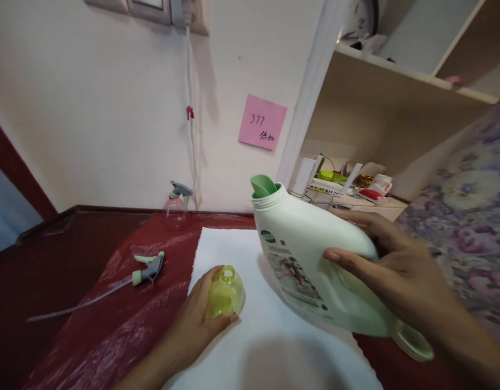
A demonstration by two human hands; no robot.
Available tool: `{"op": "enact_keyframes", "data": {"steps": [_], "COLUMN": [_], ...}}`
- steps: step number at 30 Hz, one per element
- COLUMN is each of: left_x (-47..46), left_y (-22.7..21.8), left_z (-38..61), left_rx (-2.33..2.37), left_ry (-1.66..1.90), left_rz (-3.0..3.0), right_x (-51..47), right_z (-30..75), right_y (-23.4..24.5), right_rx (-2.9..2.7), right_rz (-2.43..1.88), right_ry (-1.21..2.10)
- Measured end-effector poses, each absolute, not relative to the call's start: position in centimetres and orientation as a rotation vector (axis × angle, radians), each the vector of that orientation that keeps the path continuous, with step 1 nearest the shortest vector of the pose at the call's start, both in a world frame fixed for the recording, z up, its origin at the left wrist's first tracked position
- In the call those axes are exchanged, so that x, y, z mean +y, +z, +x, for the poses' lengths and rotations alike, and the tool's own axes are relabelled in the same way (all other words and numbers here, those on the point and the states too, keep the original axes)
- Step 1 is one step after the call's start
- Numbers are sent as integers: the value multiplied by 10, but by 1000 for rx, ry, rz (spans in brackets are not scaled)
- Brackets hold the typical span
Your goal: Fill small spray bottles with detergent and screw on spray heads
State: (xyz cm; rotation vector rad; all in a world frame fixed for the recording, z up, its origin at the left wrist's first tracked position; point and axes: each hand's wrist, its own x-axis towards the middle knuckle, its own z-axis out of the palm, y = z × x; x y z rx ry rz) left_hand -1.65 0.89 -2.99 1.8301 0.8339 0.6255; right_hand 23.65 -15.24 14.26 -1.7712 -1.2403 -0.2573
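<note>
With the left hand gripping the upright yellow bottle near 6 o'clock and the right hand gripping the tilted pale jug at 4 o'clock, steadiness and gradual tipping seem best.

Smooth plastic jug, glossy plastic sheeting.

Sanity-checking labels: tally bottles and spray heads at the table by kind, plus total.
Bottles: 3 (pale-green bottle, yellow bottle, pink bottle)
Spray heads: 2 (loose spray head, mounted spray head atop the pink bottle)
Total: 5
</note>
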Motion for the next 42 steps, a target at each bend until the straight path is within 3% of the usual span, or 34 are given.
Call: {"op": "enact_keyframes", "data": {"steps": [7, 16, 28, 35, 42], "left_x": [15, 17, 19, 16, 16], "left_y": [-40, -39, -37, -29, -32], "left_z": [-19, -16, -17, -20, -24], "left_rx": [799, 849, 845, 814, 809], "left_ry": [591, 589, 583, 547, 566], "left_rz": [1828, 1808, 1802, 1863, 1823], "right_x": [-110, -71, -75, -112, -123], "right_z": [244, 253, 262, 239, 205], "right_y": [86, 22, 12, 23, 1], "right_rx": [-961, -745, -779, -751, -912], "right_rz": [-1412, -1302, -1346, -1304, -1365], "right_ry": [-38, -79, -71, -227, -116]}}
